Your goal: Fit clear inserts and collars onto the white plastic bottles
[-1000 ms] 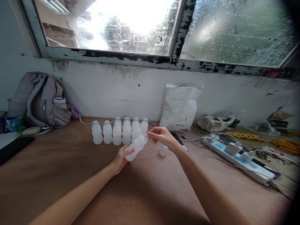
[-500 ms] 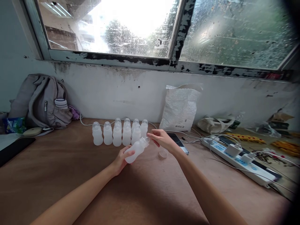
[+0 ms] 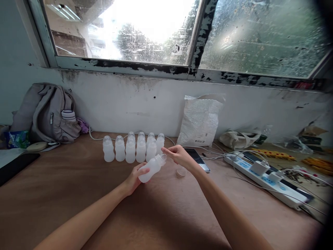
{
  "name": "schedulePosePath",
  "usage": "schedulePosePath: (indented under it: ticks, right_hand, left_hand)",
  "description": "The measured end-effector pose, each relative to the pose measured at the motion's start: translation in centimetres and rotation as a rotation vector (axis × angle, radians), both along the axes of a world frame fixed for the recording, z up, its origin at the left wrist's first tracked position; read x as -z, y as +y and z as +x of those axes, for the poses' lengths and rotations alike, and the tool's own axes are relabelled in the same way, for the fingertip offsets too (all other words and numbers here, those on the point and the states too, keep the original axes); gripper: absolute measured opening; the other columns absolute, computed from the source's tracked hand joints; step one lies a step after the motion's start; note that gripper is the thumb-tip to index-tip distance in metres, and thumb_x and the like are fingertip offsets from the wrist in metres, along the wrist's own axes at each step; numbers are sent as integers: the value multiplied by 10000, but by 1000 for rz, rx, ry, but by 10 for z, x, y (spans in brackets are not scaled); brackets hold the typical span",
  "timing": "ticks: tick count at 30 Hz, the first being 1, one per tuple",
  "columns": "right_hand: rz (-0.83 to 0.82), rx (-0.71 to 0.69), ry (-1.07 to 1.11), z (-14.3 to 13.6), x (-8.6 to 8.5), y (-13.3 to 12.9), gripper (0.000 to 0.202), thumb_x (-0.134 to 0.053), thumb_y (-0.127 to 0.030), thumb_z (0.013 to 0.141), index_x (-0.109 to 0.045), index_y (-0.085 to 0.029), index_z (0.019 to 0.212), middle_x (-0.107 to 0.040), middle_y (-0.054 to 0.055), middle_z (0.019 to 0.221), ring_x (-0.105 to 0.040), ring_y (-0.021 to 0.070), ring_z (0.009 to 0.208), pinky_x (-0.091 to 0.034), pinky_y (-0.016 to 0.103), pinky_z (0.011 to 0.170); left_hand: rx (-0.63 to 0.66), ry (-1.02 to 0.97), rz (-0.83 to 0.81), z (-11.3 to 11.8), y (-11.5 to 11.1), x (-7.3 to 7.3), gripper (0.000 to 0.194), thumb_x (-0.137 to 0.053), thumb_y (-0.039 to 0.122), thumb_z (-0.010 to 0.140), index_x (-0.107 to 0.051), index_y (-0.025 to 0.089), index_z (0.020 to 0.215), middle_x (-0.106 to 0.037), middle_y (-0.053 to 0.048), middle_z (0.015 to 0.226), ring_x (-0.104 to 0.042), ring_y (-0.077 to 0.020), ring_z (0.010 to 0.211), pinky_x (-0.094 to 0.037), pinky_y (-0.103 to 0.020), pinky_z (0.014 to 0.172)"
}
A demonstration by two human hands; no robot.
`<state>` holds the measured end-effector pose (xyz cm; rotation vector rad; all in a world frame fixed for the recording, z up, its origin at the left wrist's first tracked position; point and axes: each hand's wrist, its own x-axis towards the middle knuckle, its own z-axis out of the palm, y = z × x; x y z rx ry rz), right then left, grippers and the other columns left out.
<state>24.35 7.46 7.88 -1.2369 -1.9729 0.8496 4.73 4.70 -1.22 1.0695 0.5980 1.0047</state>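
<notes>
My left hand (image 3: pixel 137 177) is wrapped round the body of a frosted white baby bottle (image 3: pixel 150 169), which leans with its top to the upper right. Just above that top, the fingers of my right hand (image 3: pixel 178 155) are pinched together; what lies between them, if anything, is too small to make out. A clear round cap (image 3: pixel 181 172) rests on the table under my right hand. Behind the held bottle, several similar baby bottles (image 3: pixel 130 151) with clear caps stand upright in a cluster.
A phone (image 3: pixel 199 160) lies right of my right hand, with a silver bubble mailer (image 3: pixel 199 121) behind it against the wall. Farther right are a power strip (image 3: pixel 267 178) with plugs and loose cables. On the left sit a grey backpack (image 3: pixel 47 113) and a black flat object (image 3: pixel 18 168).
My right hand's fingertips have shifted slightly left and now sit above the bottle's top. The left hand keeps its hold on the bottle, almost unmoved.
</notes>
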Motion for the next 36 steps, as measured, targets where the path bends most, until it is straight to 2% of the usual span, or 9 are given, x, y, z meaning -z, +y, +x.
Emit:
schedulePosePath:
  ticks: [3,5,7,11,17,22,24,31,36]
  right_hand:
    - [-8,3,-7,3,-8,-4,442,-466,-536,743,-363,-171,515,-316,-57,467,-279,46,389,-210,194,386]
    - [-42,-38,8,8,-12,-5,369,-476,-520,747,-466,-165,645,-442,-34,548,-380,60,413,-284,192,407]
    - [-79,-105,11,12,-15,-5,329,-509,-494,736,-502,-165,747,-494,-17,617,-441,75,446,-337,198,433]
    - [-60,-150,-41,14,-13,-3,308,-530,-463,731,-503,-158,696,-462,-26,558,-440,86,466,-346,200,444]
    - [102,-33,-166,8,-11,-5,428,-435,-494,772,-383,-168,500,-318,-52,459,-302,63,414,-230,201,403]
    - [33,-101,-109,10,-14,-8,297,-482,-453,753,-486,-172,656,-428,-40,521,-368,81,450,-265,197,413]
    - [39,-119,-111,10,-14,-8,272,-484,-418,755,-474,-174,634,-428,-39,515,-369,84,459,-266,199,422]
    - [203,-32,-182,3,-13,-7,349,-450,-361,776,-338,-177,501,-325,-49,475,-285,75,458,-214,210,439]
    - [133,-83,-106,6,-11,-7,263,-446,-400,787,-508,-170,675,-475,-26,555,-408,88,467,-295,207,452]
  left_hand:
    - [9,-6,-4,0,0,-1,226,-553,300,734,-570,137,889,-516,-47,781,-466,-108,573,-343,-222,483]
    - [9,-6,-7,0,0,-1,229,-551,299,734,-567,133,892,-515,-49,786,-467,-109,577,-342,-221,481]
    - [6,-5,-11,0,-1,-1,238,-549,297,736,-565,127,901,-513,-51,788,-466,-109,585,-343,-219,479]
    - [3,-5,-14,0,0,-1,236,-550,305,735,-570,125,886,-512,-44,759,-462,-110,581,-340,-217,473]
    - [15,3,-15,0,-1,-4,239,-559,319,725,-588,135,875,-530,-52,756,-469,-112,558,-321,-222,464]
    - [12,-7,-38,0,-2,-5,253,-570,334,715,-595,139,875,-538,-47,742,-470,-114,544,-312,-230,463]
    - [10,-6,-43,0,-2,-5,258,-583,334,703,-596,134,866,-540,-47,743,-468,-115,551,-312,-233,474]
    - [13,21,-27,1,-2,-5,283,-545,360,731,-587,143,908,-532,-47,751,-457,-121,560,-303,-244,488]
    - [18,-18,-44,0,0,-2,292,-546,350,734,-587,125,915,-532,-49,754,-469,-116,559,-317,-241,489]
